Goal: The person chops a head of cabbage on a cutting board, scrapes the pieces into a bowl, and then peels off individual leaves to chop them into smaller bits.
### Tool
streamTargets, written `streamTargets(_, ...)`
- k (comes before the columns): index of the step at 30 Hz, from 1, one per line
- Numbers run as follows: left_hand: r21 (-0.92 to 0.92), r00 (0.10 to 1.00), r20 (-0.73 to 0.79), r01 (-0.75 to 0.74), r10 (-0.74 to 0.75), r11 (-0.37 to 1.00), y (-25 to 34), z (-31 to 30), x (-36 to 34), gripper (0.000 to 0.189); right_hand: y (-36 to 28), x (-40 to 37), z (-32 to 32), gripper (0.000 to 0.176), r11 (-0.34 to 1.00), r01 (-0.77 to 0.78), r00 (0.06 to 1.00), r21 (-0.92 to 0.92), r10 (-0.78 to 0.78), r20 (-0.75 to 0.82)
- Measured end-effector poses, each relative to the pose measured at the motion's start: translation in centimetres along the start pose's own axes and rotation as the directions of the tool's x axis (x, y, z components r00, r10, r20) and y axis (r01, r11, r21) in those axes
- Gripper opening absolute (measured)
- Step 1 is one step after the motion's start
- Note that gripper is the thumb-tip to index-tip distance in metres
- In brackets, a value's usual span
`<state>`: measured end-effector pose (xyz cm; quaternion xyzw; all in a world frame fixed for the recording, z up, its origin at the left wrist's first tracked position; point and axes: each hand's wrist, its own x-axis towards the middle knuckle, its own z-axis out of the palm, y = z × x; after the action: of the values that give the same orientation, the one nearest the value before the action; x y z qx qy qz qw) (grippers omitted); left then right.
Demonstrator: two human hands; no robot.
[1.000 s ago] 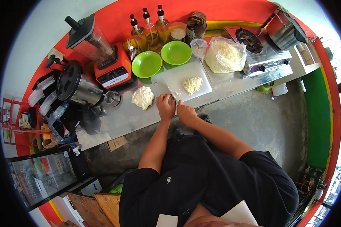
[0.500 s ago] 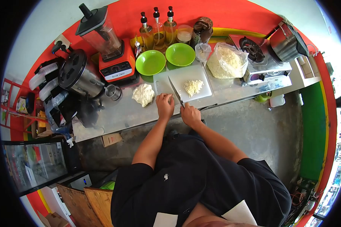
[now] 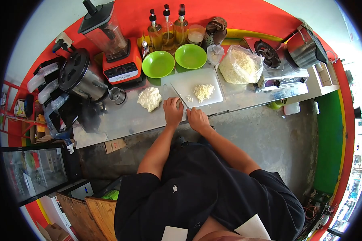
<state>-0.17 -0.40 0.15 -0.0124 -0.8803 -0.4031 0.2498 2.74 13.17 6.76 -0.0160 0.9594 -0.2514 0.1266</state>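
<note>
My right hand (image 3: 198, 119) is wrapped round the handle of a knife (image 3: 178, 94). Its blade slants up and left over the white cutting board (image 3: 171, 79). Beside the blade, at the board's near left edge, my left hand (image 3: 173, 109) has its fingers curled down; whatever is under them is hidden. A pile of finely chopped whitish food (image 3: 204, 92) sits on the right half of the board, with a few loose bits (image 3: 190, 99) between it and the blade. Left of my left hand lies a crumpled white plastic bag (image 3: 149, 99).
Two green bowls (image 3: 158, 64) stand behind the board. To the right are an open bag of shredded whitish food (image 3: 241, 66) and a gas stove (image 3: 281, 76) with a pot (image 3: 303, 48). A red blender (image 3: 122, 66), metal cup (image 3: 117, 95) and steel container (image 3: 82, 76) stand left.
The knife has shifted left, its blade tilting further left and nearer my left fingers. Small chopped bits now show between the blade and the pile. The whole view has shifted slightly.
</note>
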Motion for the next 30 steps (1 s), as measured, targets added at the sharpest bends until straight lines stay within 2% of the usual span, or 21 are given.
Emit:
streamTargets(2,-0.001,1.000,0.005,-0.005,0.005,1.000,-0.2,0.0,-0.1,0.016,-0.2,-0.1,0.1,0.044,0.994,0.054,0.998,-0.095,-0.053,0.014)
streamTargets(5,0.017,1.000,0.009,-0.019,0.019,1.000,-0.4,0.1,-0.1,0.014,-0.6,0.0,0.7,0.042,0.981,0.056,0.998,-0.187,-0.058,-0.007)
streamTargets(10,-0.018,0.999,0.012,-0.048,0.048,0.999,-0.9,0.3,0.1,0.013,-0.8,0.9,1.2,0.039,0.975,0.045,0.998,-0.218,-0.055,-0.041)
streamTargets(13,-0.046,0.998,-0.006,-0.062,0.062,0.997,-0.9,-0.1,-0.2,0.014,-1.1,1.0,0.6,0.037,0.941,0.110,0.993,-0.319,-0.118,-0.003)
streamTargets(17,-0.049,0.999,0.001,-0.038,0.038,0.998,-1.2,0.3,-0.1,0.012,-0.5,0.4,1.7,0.036,0.938,0.089,0.993,-0.335,-0.108,-0.038)
streamTargets(19,-0.063,1.000,-0.011,-0.023,0.022,0.998,-0.9,0.3,-0.1,0.011,-0.6,0.6,1.8,0.019,0.947,0.070,0.995,-0.315,-0.087,-0.040)
streamTargets(24,-0.067,1.000,-0.031,-0.007,0.005,0.998,-0.4,-0.1,0.2,0.011,-0.8,1.1,1.2,0.030,0.933,0.124,0.990,-0.337,-0.140,-0.023)
streamTargets(26,-0.056,1.000,0.028,-0.004,0.005,0.998,-0.7,-0.2,0.1,0.011,-1.0,0.6,1.0,0.035,0.930,0.137,0.988,-0.341,-0.155,-0.024)
streamTargets(28,-0.063,0.999,0.032,-0.019,0.021,0.998,-1.2,-0.1,0.3,0.010,-1.1,-0.2,1.0,0.034,0.961,0.031,1.000,-0.274,-0.030,0.007)
streamTargets(30,-0.076,0.999,0.043,-0.026,0.029,0.997,-1.2,-0.1,0.2,0.009,-0.7,0.0,1.1,0.033,0.967,0.038,0.999,-0.252,-0.037,0.006)
